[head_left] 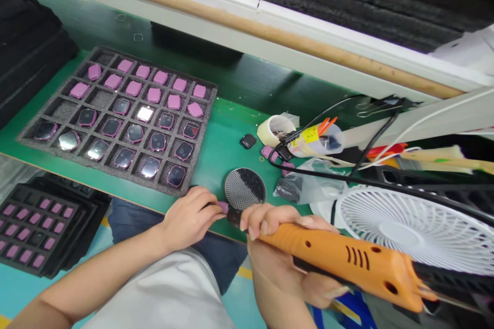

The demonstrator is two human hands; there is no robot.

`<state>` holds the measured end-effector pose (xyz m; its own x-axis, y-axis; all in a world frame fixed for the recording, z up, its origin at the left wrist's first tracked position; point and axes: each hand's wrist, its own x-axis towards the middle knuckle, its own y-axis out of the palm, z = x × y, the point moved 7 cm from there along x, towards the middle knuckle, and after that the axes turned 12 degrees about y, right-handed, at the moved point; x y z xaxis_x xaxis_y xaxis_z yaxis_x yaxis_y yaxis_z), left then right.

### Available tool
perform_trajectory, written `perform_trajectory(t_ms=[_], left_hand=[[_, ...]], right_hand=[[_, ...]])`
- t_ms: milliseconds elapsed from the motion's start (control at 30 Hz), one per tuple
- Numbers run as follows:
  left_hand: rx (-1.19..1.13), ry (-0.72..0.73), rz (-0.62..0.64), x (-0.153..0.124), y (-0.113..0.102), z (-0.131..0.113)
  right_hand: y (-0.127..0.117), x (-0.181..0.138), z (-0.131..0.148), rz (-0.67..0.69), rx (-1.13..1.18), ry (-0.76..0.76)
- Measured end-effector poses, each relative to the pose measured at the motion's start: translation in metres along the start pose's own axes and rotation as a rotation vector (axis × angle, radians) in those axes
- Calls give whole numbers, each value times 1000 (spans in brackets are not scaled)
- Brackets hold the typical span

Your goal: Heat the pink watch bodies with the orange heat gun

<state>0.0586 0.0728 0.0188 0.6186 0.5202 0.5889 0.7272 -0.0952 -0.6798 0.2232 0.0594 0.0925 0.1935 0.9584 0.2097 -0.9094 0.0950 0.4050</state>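
My left hand pinches a small purple watch case just beyond the front edge of the green bench. Wrapped in my right hand is an orange corded power tool with vent slots. Its dark front end meets or nearly meets the case; the exact contact is hidden by my fingers. Behind both hands sits a round perforated metal disc. To the left lies a grey foam tray, with plain purple pieces in its back rows and glossy dark-faced watch cases in its front rows.
A white fan stands close on the right. Beyond the disc are a tape roll, a plastic cup, a clear bag and loose cables. More trays sit low at left. A shelf crosses above.
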Motion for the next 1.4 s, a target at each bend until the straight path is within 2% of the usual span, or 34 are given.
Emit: perform_trajectory(t_ms=[167, 400, 767, 967, 1167, 1400], left_hand=[[-24, -21, -8, -1, 0, 0], [19, 59, 94, 3, 5, -5], [41, 63, 96, 2, 7, -5], [18, 58, 66, 3, 4, -5], [-26, -65, 29, 1, 4, 2], [-75, -40, -23, 0, 0, 2]], right_hand=[[-7, 4, 2, -40, -17, -25], [-12, 16, -9, -38, -59, -45], [-13, 11, -20, -48, -91, -27], [-10, 14, -12, -33, -77, -29], [-7, 8, 2, -50, -50, 7], [0, 0, 3, -22, -48, 4]])
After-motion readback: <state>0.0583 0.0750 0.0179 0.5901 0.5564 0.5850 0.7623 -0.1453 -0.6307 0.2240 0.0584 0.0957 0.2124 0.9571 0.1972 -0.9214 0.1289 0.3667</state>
